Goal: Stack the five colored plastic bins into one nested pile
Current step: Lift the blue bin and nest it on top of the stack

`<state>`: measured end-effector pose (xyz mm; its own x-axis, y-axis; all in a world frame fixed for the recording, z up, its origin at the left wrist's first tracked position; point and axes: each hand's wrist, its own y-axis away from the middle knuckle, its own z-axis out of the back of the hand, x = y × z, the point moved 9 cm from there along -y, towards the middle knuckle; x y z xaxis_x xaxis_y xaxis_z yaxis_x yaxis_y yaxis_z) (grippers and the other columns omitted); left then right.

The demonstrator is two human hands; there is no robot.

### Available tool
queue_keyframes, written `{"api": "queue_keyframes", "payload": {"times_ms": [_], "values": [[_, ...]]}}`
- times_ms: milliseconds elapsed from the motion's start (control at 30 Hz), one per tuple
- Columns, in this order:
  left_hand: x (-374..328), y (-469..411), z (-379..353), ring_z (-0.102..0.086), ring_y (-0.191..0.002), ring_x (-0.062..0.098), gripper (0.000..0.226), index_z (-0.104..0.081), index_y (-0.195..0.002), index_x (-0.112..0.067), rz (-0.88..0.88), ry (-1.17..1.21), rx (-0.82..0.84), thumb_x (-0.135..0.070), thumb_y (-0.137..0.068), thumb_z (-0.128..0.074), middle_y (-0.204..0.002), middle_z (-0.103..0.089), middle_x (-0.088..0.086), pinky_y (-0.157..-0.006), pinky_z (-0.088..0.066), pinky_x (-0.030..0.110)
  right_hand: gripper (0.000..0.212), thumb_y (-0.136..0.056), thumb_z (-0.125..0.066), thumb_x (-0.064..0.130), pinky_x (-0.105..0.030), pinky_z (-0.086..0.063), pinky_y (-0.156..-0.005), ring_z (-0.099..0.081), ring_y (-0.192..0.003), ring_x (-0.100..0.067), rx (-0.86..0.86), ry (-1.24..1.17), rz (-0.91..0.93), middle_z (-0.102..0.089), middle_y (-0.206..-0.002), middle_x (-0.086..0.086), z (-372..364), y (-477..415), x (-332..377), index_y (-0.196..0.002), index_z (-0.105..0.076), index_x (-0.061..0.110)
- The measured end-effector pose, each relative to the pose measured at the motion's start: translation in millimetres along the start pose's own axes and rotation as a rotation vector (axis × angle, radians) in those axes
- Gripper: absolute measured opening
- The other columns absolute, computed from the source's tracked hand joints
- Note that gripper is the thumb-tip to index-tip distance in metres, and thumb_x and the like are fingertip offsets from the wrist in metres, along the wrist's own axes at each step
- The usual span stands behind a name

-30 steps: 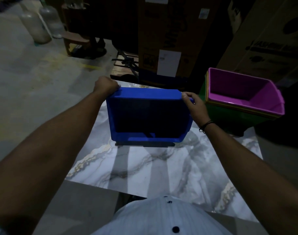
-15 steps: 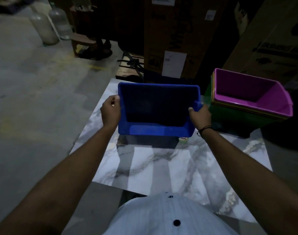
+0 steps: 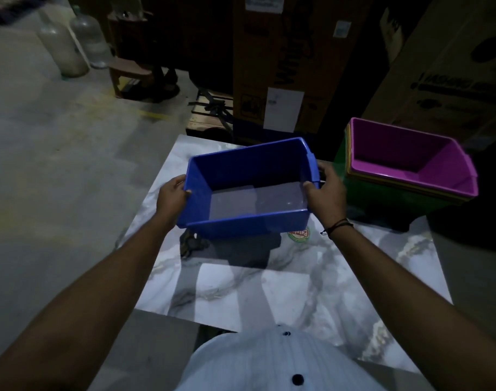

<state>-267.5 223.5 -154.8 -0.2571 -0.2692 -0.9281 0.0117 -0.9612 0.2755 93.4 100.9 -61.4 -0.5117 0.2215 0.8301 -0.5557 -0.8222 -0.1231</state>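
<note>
Rightward, nested pile (image 3: pixel 410 176) beside blue bin (image 3: pixel 249 190).

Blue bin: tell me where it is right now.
Blue bin sits mid-frame, gripped by left hand and right hand, left of the purple-topped stack.

Blue plastic bin (image 3: pixel 249 190) hanging open side up above the marble tabletop, tilting slightly, its shadow lying beneath, purple bin (image 3: pixel 410 162) sitting nested topmost in a pile, thin yellow and orange rims showing under it, green bin (image 3: pixel 382 201) sitting outermost at the bottom
</note>
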Motion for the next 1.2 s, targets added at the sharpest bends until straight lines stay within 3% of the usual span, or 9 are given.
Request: {"api": "queue_keyframes", "payload": {"times_ms": [100,200,300,367,467,767,867,1033,1200], "values": [[-5.2,3.9,-2.6,-0.068,-0.109,0.031,0.047,-0.064,-0.135,-0.016,0.002,0.081,0.001,0.005,-0.095,-0.052,-0.122,-0.069,0.006,-0.081,-0.061,0.04,0.047,-0.09,-0.058,0.008,-0.037,-0.055,-0.087,-0.059,-0.094,-0.017,-0.026,-0.011,0.024,-0.063,-0.111,-0.003,6.0,4.6,-6.3,-0.135,-0.058,0.022],[-20.0,13.2,0.3,-0.067,-0.116,0.026,0.049,-0.061,-0.14,-0.015,-0.108,0.147,-0.043,0.003,-0.094,-0.059,-0.13,-0.067,0.002,-0.094,-0.059,0.045,0.049,-0.095,-0.056,0.006,-0.009,-0.045,-0.083,-0.052,-0.103,-0.011,-0.079,-0.037,0.028,-0.052,-0.125,-0.004,19.9,14.4,-14.5,-0.143,-0.052,0.018],[-36.5,24.3,-1.0,-0.065,-0.124,0.023,0.054,-0.056,-0.145,-0.011,-0.212,0.233,-0.044,0.003,-0.093,-0.06,-0.139,-0.065,0.006,-0.101,-0.056,0.047,0.051,-0.096,-0.057,0.009,-0.008,-0.042,-0.076,-0.053,-0.094,-0.014,-0.117,0.002,0.012,-0.046,-0.12,-0.005,36.6,21.3,-31.1,-0.147,-0.049,0.017],[-50.7,31.9,-6.7,-0.064,-0.127,0.022,0.054,-0.055,-0.145,-0.011,-0.268,0.247,-0.038,0.002,-0.093,-0.059,-0.141,-0.064,0.005,-0.104,-0.053,0.049,0.05,-0.097,-0.056,0.01,0.0,-0.038,-0.073,-0.053,-0.09,-0.015,-0.119,0.01,-0.007,-0.046,-0.118,-0.006,46.1,24.2,-43.5,-0.146,-0.05,0.017],[-70.1,39.1,-22.4,-0.063,-0.128,0.022,0.052,-0.056,-0.144,-0.01,-0.308,0.248,0.003,-0.002,-0.093,-0.06,-0.14,-0.064,0.006,-0.106,-0.051,0.053,0.048,-0.097,-0.057,0.01,-0.007,-0.04,-0.076,-0.053,-0.085,-0.015,-0.151,0.013,-0.037,-0.048,-0.117,-0.01,64.9,27.7,-56.5,-0.144,-0.052,0.014],[-123.7,52.9,-71.6,-0.064,-0.121,0.027,0.042,-0.061,-0.141,-0.017,-0.26,0.116,0.084,-0.01,-0.1,-0.055,-0.135,-0.068,0.004,-0.103,-0.053,0.054,0.035,-0.092,-0.067,0.019,0.0,-0.04,-0.066,-0.057,-0.077,-0.01,-0.28,-0.022,-0.078,-0.058,-0.115,-0.009,131.1,26.9,-72.7,-0.126,-0.066,0.013],[-141.9,61.4,-87.5,-0.064,-0.118,0.029,0.04,-0.063,-0.14,-0.019,-0.262,0.068,0.123,-0.012,-0.101,-0.054,-0.134,-0.066,0.006,-0.102,-0.053,0.054,0.031,-0.09,-0.069,0.021,-0.004,-0.038,-0.067,-0.057,-0.082,-0.013,-0.32,-0.019,-0.108,-0.062,-0.111,-0.011,157.3,25.0,-79.9,-0.12,-0.07,0.012],[-167.8,83.1,-116.6,-0.065,-0.115,0.026,0.039,-0.066,-0.136,-0.026,-0.286,0.038,0.165,-0.014,-0.102,-0.051,-0.13,-0.069,0.002,-0.096,-0.055,0.05,0.032,-0.086,-0.068,0.032,-0.034,-0.055,-0.077,-0.064,-0.087,-0.018,-0.347,-0.062,-0.116,-0.067,-0.109,-0.01,195.9,20.0,-95.9,-0.116,-0.071,0.019],[-188.0,101.4,-147.5,-0.065,-0.115,0.02,0.036,-0.068,-0.133,-0.031,-0.325,0.014,0.167,-0.019,-0.103,-0.051,-0.128,-0.07,-0.006,-0.09,-0.056,0.044,0.031,-0.085,-0.07,0.029,-0.036,-0.056,-0.078,-0.066,-0.089,-0.023,-0.391,-0.063,-0.101,-0.069,-0.105,-0.01,236.3,13.5,-103.2,-0.114,-0.072,0.017]]}}
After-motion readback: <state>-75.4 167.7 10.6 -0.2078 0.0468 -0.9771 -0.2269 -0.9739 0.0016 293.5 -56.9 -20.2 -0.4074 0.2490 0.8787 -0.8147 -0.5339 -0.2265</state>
